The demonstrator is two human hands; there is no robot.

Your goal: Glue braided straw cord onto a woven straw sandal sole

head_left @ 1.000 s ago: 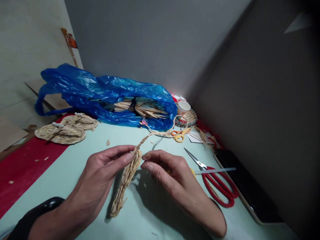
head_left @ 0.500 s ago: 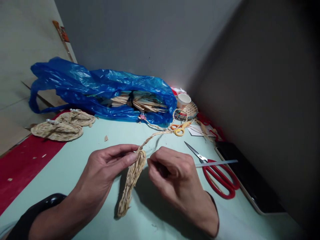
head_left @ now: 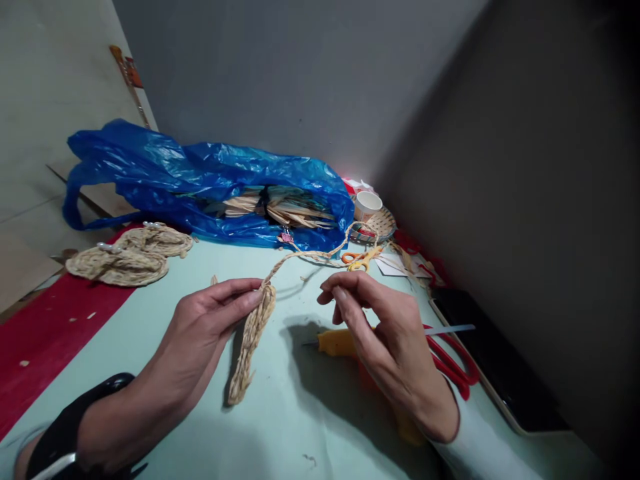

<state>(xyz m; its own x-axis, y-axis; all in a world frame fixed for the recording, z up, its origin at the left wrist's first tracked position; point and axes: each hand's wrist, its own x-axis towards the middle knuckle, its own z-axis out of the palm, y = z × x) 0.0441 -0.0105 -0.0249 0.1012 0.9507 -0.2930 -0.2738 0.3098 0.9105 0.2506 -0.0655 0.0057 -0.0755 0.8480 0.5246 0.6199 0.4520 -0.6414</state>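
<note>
Left hand (head_left: 205,327) pinches top end of braided straw piece (head_left: 251,343); piece slants down just right of it. Right hand (head_left: 387,327) hovers, curled, over yellow glue gun (head_left: 334,342); can't tell if its fingertips (head_left: 341,295) meet.

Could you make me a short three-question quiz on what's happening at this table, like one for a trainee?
1. Multiple choice: which hand pinches the upper end of the braided piece? A) left; B) right; C) both.
2. True or false: the yellow glue gun is partly hidden from view by the right hand.
3. Fill in the blank: the plastic bag with tan strips showing in its opening is ____ in colour.

Key:
1. A, the left hand.
2. True; its nozzle end shows, while the hand blocks part of its body.
3. Blue.
</note>
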